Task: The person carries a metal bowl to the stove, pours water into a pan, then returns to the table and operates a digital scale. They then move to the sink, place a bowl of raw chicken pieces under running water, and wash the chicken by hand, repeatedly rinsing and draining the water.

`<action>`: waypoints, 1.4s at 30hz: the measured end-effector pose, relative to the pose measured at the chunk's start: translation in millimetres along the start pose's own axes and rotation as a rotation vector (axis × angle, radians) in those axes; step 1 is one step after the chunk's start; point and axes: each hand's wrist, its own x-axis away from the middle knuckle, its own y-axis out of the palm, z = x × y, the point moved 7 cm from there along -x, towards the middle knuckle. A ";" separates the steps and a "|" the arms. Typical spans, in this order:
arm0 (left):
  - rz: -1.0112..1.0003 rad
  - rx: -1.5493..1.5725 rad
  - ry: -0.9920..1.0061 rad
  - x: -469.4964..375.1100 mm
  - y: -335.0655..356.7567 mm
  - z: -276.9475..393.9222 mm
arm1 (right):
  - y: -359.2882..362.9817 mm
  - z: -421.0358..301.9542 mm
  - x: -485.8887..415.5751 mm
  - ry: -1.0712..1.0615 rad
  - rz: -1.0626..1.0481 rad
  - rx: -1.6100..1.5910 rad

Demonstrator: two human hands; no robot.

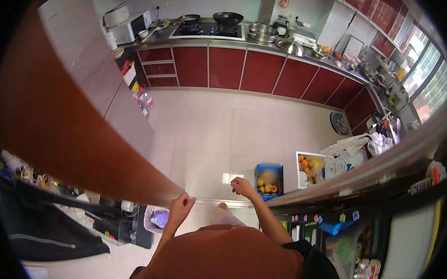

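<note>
My left hand (182,207), fingers curled, is at the low end of a brown door frame panel (131,168); whether it touches the panel I cannot tell. In front of my body, my right hand (242,187) hangs over the pale tiled floor (204,134) with its fingers folded in, and no object shows in it. Just right of that hand stands a blue box of fruit (268,196), partly blurred. A white foam box (296,170) holding orange fruit is beyond it. My slippered foot (223,207) is by the metal threshold strip (205,202).
Red cabinets (227,69) line the far wall under a counter with a gas hob (208,30), two pans, a steel steamer (263,32) and a microwave (129,28). Large water bottles (146,99) stand at left. Behind my left hand is a pink bin (152,226).
</note>
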 end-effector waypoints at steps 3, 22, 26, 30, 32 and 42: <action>-0.116 -0.069 0.040 -78.1 31.0 31.8 | -59.5 -17.5 -55.2 0.022 0.093 -0.101; -0.653 -0.875 0.354 -605.8 110.6 76.3 | -279.2 243.3 -298.1 0.321 0.234 0.485; -0.628 -0.764 0.543 -722.8 148.1 134.9 | -293.7 242.4 -342.8 0.008 0.140 1.088; -0.653 -0.605 0.692 -815.1 212.2 195.7 | -326.2 223.6 -372.0 0.347 0.113 0.545; -0.666 -0.558 0.726 -852.5 249.3 221.9 | -341.5 223.7 -390.2 0.426 0.028 0.449; -0.710 -0.493 0.578 -1011.1 391.1 275.6 | -545.3 314.8 -531.5 0.838 -0.018 0.099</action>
